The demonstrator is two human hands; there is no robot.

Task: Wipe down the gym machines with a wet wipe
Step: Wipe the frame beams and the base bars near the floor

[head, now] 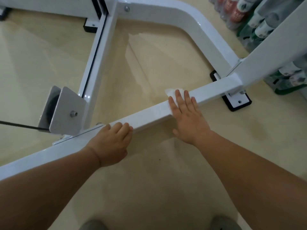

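The cream tiled floor (149, 188) carries a white gym machine frame (204, 30), and its low square bar (149, 116) runs across the view from the lower left up to a corner joint at the right, where a black rubber foot (237, 102) sits under it. Shrink-wrapped packs of bottles (249, 17) stand on the floor beyond the frame's far right corner, and a grey pulley bracket (66, 110) with a black cable (16, 124) is fixed near the bar's left end. The left hand (111, 143) braces on the middle of the bar, its fingers hooked over the top edge and clasping it. The right hand (187, 118) lies flat farther toward the right end, fingers straight, pressing the wet wipe (172, 92) down on the bar's top face; the wipe shows crumpled past the fingertips at the bar's far edge. Wiping looks under way on this bar, with the side faces and the rest of the frame likely still to do. Since the wipe is only pinned under a flat palm, a fast stroke could leave it behind or push it off the far edge onto the floor, and a long stroke right could run the fingers into the corner joint
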